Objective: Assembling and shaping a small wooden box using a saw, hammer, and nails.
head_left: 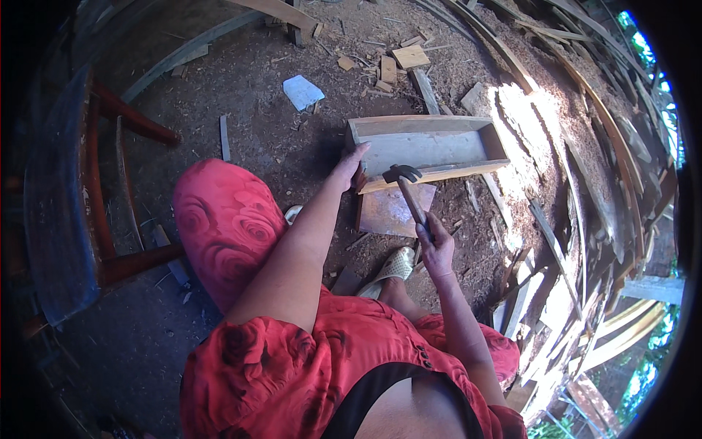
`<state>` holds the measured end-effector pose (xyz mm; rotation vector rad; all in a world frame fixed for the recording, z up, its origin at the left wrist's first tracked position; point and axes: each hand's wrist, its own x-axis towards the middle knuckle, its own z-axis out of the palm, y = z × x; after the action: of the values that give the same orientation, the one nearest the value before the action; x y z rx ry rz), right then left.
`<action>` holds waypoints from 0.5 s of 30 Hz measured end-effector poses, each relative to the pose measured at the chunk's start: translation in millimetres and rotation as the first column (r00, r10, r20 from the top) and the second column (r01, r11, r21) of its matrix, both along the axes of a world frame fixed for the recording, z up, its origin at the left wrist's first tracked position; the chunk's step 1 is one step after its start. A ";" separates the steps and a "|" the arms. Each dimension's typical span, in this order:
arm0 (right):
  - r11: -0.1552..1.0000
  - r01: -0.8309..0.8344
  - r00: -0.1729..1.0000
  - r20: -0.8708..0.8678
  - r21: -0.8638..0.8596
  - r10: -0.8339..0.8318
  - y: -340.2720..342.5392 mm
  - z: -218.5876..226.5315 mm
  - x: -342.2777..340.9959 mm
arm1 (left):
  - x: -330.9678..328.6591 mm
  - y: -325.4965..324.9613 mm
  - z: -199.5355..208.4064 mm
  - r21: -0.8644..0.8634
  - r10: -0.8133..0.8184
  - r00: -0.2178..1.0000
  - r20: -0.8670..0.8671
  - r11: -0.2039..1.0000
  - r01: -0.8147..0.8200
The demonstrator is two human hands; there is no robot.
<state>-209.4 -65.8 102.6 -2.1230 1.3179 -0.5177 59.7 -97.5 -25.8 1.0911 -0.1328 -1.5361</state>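
A shallow, open-topped wooden box (pixel 431 126), long and tray-like, lies tilted in front of me. My left hand (pixel 347 167) grips its left end, with the fingers closed around the near corner. In my right hand (pixel 436 245) is a claw hammer (pixel 414 197), held by its wooden handle. The hammer's dark head is over the near long side of the box; whether it touches the wood I cannot tell. Beneath the box shows a flat, pale, stained board (pixel 398 212).
Wood offcuts (pixel 411 56) and a white sheet-like piece (pixel 302 92) lie on the dirt floor ahead. A wooden chair (pixel 91 190) stands at left. Long planks and slabs (pixel 614 139) pile along the right, partly sunlit. My sandalled foot (pixel 395 265) is close below the board.
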 end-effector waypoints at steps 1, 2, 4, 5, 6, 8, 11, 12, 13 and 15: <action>0.999 0.006 1.000 -0.021 0.045 -0.005 1.6 2.0 1.1 | -0.5 2.6 13.4 0.037 -0.055 0.996 -0.072 0.998 0.058; 0.996 0.014 0.999 -0.042 0.089 -0.010 2.4 3.1 0.3 | -5.4 -0.7 14.1 0.110 -0.019 1.000 -0.015 0.994 0.020; 0.996 -0.016 0.999 -0.026 0.085 0.018 5.9 2.2 5.7 | 11.1 -1.4 -10.3 0.128 0.019 1.000 -0.023 0.992 -0.016; 0.996 -0.026 0.999 -0.033 0.083 0.028 7.5 0.9 5.9 | 16.5 -2.6 -19.1 0.148 0.040 0.998 -0.054 0.989 -0.031; 0.997 -0.007 1.000 -0.027 0.079 0.009 7.3 4.2 3.8 | 14.8 -5.3 -14.5 0.144 0.020 0.999 -0.049 0.990 -0.013; 0.997 0.016 0.999 -0.043 0.074 -0.012 4.8 14.7 2.6 | 13.0 -7.6 -4.4 0.200 -0.016 0.986 -0.166 0.979 0.049; 0.993 0.090 0.996 -0.015 0.078 -0.089 0.6 21.3 -6.6 | -0.3 -12.0 31.9 0.246 -0.041 0.985 -0.165 0.966 0.081; 0.991 0.099 0.995 -0.002 0.091 -0.099 1.1 23.9 -4.6 | 3.4 -11.1 32.8 0.244 -0.042 0.988 -0.148 0.967 0.078; 0.991 0.098 0.995 0.014 0.089 -0.100 1.3 23.1 -4.0 | 6.6 -10.0 32.8 0.257 -0.047 0.985 -0.168 0.962 0.089; 0.992 0.116 0.993 0.022 0.056 -0.117 -0.1 17.4 -8.1 | 4.9 -10.9 40.7 0.269 -0.065 0.981 -0.182 0.956 0.113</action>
<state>-217.5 -65.9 120.0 -1.9979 1.4320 -0.5476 64.6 -108.4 14.9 1.1782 0.1595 -1.7603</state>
